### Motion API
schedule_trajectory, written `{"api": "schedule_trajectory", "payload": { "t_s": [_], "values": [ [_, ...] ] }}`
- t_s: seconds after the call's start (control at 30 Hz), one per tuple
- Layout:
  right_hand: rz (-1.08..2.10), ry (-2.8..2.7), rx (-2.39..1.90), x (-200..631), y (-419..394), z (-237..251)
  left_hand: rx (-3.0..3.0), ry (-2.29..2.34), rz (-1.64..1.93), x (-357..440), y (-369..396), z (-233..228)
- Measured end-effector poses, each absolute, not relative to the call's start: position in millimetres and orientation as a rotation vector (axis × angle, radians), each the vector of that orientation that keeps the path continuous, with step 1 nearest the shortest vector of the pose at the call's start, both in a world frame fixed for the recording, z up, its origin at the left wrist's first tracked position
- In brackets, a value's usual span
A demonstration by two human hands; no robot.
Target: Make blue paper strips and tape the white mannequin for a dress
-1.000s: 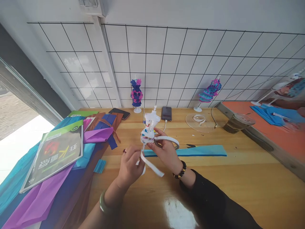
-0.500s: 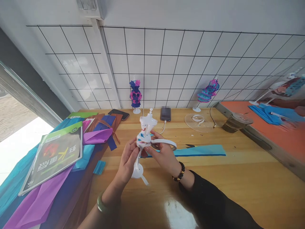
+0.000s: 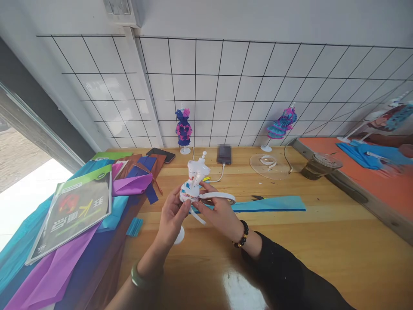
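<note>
Since half a second ago: the small white plastic dress-form mannequin (image 3: 193, 181) has tipped a little to the person's left and sits slightly lower in view. The loose tail of white tape (image 3: 197, 216), which then hung down past the left wrist, now lies shorter and flatter beneath the right fingers. Judged from this, the slack has been taken up round the mannequin's lower body, so the wrapping looks to be advancing by another turn.

Left hand (image 3: 171, 219): grip closed on the mannequin's lower part, thumb and fingers pinching it from the near side. The mannequin is held in the air above the glossy light-wood tabletop (image 3: 322, 241), between both hands; its round white base (image 3: 179, 235) shows below the left hand.

Right hand (image 3: 219, 215): fingers pressed to the tape at the mannequin's hip, with the white ring-shaped roll of double-sided tape (image 3: 217, 198) riding over them. Grip closed on the tape.

Materials: mannequin hard, smooth, moulded, with flecks of blue and red at the hip. Tape thin, matte, ribbon-like. Long turquoise paper strip (image 3: 271, 203) lies flat just behind the hands. Purple, blue and brown paper sheets (image 3: 64, 262) are heaped at left under a glossy green booklet (image 3: 77, 206).
</note>
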State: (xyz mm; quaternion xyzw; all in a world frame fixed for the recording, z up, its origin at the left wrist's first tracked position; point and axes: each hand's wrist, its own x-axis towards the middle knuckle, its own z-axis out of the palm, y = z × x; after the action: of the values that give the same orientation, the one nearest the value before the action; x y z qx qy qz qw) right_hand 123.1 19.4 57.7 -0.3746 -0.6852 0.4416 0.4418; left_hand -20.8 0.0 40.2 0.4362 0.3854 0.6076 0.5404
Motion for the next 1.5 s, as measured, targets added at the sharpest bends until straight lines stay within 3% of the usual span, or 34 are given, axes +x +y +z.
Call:
{"api": "schedule_trajectory", "payload": {
  "t_s": [0.7, 0.97, 1.27, 1.5],
  "values": [
    [0.822, -1.833, -0.986, 124, 9, 61, 1.020, 0.981, 1.499, -26, 2, 40],
    [0.748, -1.851, -0.974, 125, -4, 49, 1.028, 0.836, 1.338, -29, 5, 41],
    [0.845, -1.702, -1.099, 156, -60, 3, 1.308, 0.730, 0.993, -19, -8, 48],
    [0.755, -1.934, -1.259, 177, -94, -11, 1.396, 0.737, 0.879, -11, -16, 47]
  ]
}}
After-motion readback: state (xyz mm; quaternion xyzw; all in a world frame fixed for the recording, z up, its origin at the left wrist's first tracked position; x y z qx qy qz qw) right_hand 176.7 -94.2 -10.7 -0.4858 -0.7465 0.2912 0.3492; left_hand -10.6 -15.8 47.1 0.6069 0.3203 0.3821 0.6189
